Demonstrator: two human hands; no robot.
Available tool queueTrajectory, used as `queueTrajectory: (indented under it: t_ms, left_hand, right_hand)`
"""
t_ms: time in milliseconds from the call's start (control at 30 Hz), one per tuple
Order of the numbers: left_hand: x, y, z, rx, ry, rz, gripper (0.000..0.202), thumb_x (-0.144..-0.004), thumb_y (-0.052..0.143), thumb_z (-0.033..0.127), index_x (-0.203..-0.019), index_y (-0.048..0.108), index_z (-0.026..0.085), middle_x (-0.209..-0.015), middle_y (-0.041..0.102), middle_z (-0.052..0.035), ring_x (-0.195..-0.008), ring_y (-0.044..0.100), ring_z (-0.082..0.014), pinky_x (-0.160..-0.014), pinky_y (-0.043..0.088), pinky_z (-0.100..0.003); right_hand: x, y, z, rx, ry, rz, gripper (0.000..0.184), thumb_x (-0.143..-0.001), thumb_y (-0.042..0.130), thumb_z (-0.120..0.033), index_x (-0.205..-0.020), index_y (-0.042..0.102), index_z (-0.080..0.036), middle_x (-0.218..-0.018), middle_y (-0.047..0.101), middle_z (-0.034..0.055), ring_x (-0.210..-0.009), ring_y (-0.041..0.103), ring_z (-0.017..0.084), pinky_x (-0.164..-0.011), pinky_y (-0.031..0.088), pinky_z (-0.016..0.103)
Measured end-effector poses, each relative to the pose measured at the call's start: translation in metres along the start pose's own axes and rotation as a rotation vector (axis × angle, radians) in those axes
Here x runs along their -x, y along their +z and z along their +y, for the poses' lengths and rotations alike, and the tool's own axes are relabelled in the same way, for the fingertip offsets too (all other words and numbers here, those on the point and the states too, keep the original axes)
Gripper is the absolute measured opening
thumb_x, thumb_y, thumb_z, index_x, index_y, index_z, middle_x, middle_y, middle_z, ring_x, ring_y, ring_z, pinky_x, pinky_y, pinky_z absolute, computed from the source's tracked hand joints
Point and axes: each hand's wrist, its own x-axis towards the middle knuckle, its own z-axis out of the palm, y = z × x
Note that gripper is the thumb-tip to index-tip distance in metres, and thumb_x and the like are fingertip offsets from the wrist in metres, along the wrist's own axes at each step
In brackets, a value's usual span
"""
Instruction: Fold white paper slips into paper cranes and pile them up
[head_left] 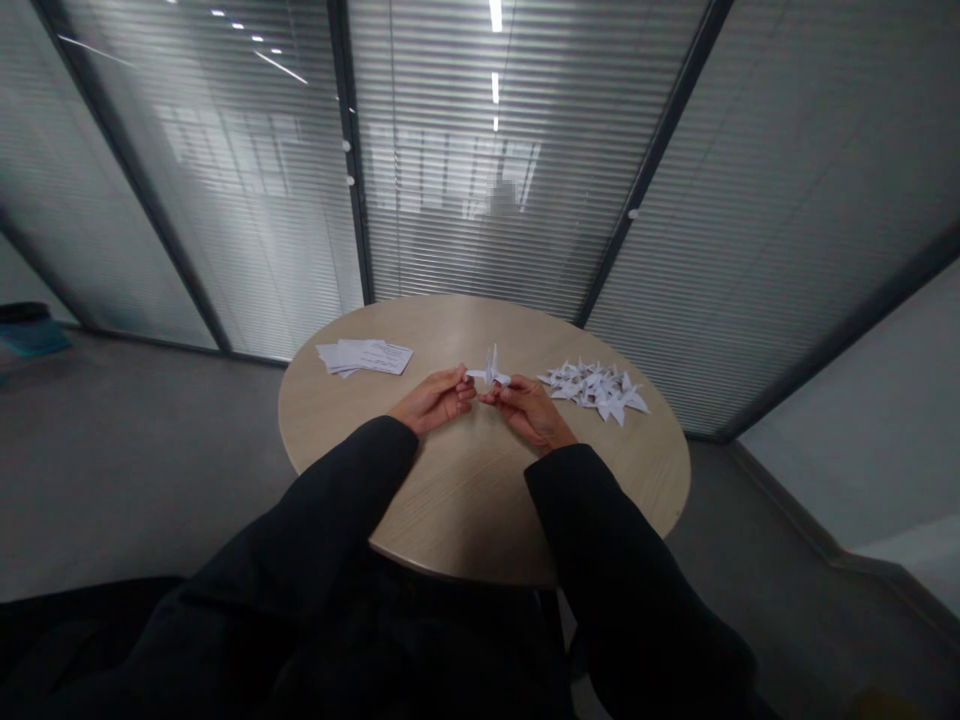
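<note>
A white folded paper crane (489,374) is held between my two hands, a little above the table. My left hand (436,398) pinches one wing with thumb and fingers. On the other side, my right hand (531,408) grips the opposite wing between thumb and forefinger. Two thin points of the crane stick upward between the hands. Right of my right hand lies a pile of several white paper cranes (592,385). To the left of my left hand rests a loose stack of white paper sheets (367,356), the top one with printed lines.
The round wooden table (457,510) stands close before me, its far edge near a glass partition with blinds (465,240). A bin with a blue liner (31,330) stands on the grey floor at far left. A white wall (870,440) is at right.
</note>
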Motion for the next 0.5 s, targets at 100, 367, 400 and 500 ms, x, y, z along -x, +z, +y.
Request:
queueTrajectory:
  t_ms: [100,367,400,500]
  left_hand:
    - [0.0009,-0.0025,-0.0010,-0.022,0.039,-0.039,0.017,-0.078,0.072,0.018,-0.070,0.058,0.011,-0.065,0.053,0.0005,-0.059,0.053,-0.0068,-0.052,0.043,-0.016]
    - [-0.0010,-0.0100,-0.0043,-0.047,0.072,-0.064,0.024,-0.070,0.079,0.018,-0.071,0.055,0.012,-0.069,0.055,0.0000,-0.063,0.056,-0.0083,-0.055,0.045,-0.017]
    - [-0.0010,-0.0094,-0.0044,-0.048,0.071,-0.060,0.025,-0.069,0.079,0.019,-0.070,0.055,0.012,-0.069,0.055,0.0002,-0.063,0.055,-0.0081,-0.055,0.044,-0.017]
    - [-0.0004,-0.0064,-0.0042,-0.048,0.070,-0.041,0.027,-0.070,0.079,0.019,-0.068,0.053,0.013,-0.067,0.054,0.0010,-0.062,0.054,-0.0075,-0.055,0.043,-0.016]
  right_hand:
    - [0.0003,-0.0006,-0.0003,-0.029,-0.017,-0.003,0.024,-0.056,0.088,-0.033,-0.067,0.069,-0.022,-0.070,0.067,-0.0021,-0.072,0.065,0.015,-0.087,0.051,0.036]
    - [0.0008,-0.0011,-0.0009,-0.023,-0.020,0.005,0.028,-0.054,0.088,-0.037,-0.064,0.066,-0.022,-0.064,0.064,-0.0034,-0.069,0.063,0.015,-0.089,0.050,0.039]
    - [0.0008,-0.0012,-0.0009,-0.008,-0.024,0.007,0.029,-0.054,0.088,-0.039,-0.064,0.066,-0.022,-0.064,0.064,-0.0036,-0.068,0.063,0.015,-0.089,0.050,0.040]
    - [0.0008,-0.0012,-0.0012,0.036,-0.037,0.007,0.032,-0.054,0.087,-0.045,-0.063,0.064,-0.023,-0.061,0.062,-0.0045,-0.065,0.062,0.015,-0.090,0.049,0.042]
